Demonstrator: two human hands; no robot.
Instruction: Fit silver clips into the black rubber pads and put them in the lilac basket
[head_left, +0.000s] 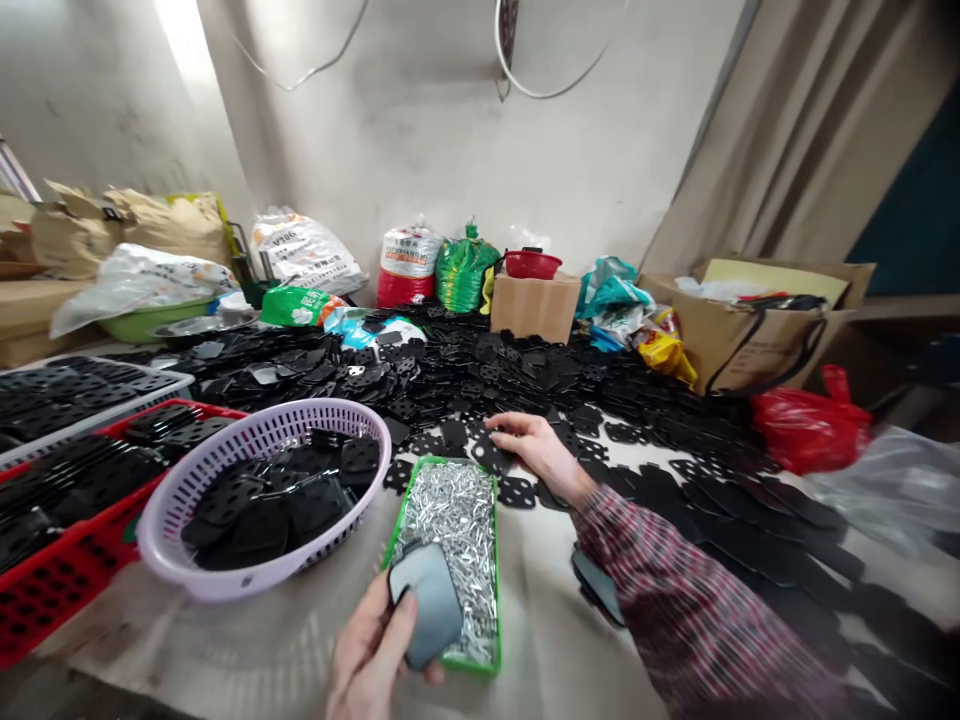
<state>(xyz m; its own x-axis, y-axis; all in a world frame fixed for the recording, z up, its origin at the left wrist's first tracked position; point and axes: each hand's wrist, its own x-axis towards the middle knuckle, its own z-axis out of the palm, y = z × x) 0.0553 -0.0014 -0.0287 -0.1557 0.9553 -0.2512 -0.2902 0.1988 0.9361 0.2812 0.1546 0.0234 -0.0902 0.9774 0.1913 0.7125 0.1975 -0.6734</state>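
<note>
My left hand point(382, 640) grips a flat black plate point(429, 605) with rounded corners, thumb on its smooth, shiny face. It is held over the near end of a green tray point(498, 600) full of small silvery metal pins point(450, 510), which look like rivets. Beyond the tray's far right corner, my right hand point(536, 450) has its thumb and fingers closed on the edge of a black plate with holes point(489, 455). More holed plates point(517, 492) lie around those fingers. Another dark plate point(598, 585) rests on the table beside my right sleeve.
Left of the tray stands a lilac basket point(379, 440) of black plates, beside a red crate point(67, 590). A large heap of black plates point(480, 365) spreads across the back. Behind it are sacks point(409, 265) and a cardboard box point(534, 305). A red bag point(810, 425) lies right.
</note>
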